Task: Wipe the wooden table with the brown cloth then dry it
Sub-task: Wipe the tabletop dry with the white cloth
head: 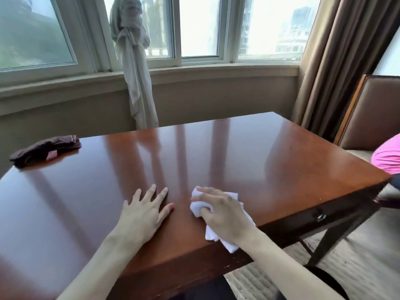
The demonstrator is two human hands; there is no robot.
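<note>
The glossy wooden table (pixel 238 152) fills the middle of the head view. A dark brown cloth (pixel 46 149) lies bunched at its far left corner, away from both hands. My left hand (pixel 144 211) rests flat on the tabletop near the front edge, fingers spread and straight. Just to its right, my right hand (pixel 220 211) grips a white cloth (pixel 200 205) and presses it against the wood. Part of the white cloth sticks out under my wrist by the table's front edge.
A padded brown chair (pixel 372 118) stands at the right of the table with a pink object (pixel 387 156) on its seat. Windows, a knotted pale curtain (pixel 134 61) and a brown drape (pixel 333 61) lie behind. Carpet shows at lower right.
</note>
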